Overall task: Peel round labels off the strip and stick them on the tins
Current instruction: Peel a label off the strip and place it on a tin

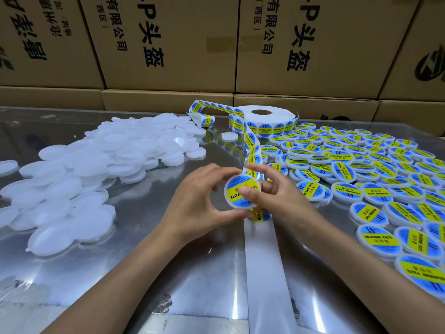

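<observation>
A round white tin [238,189] with a blue and yellow label on its face is held up over the middle of the table. My left hand [197,203] grips its left rim. My right hand [272,191] holds its right side, thumb pressing on the label. The label strip [251,145] runs from the roll [262,116] at the back down behind the tin. Its bare white backing [262,261] trails toward me. One label on the strip shows just below the tin.
Several plain white tins [79,179] lie heaped at the left. Several labelled tins [375,179] are spread over the right side. The shiny metal table [149,273] is backed by stacked cardboard boxes [168,44].
</observation>
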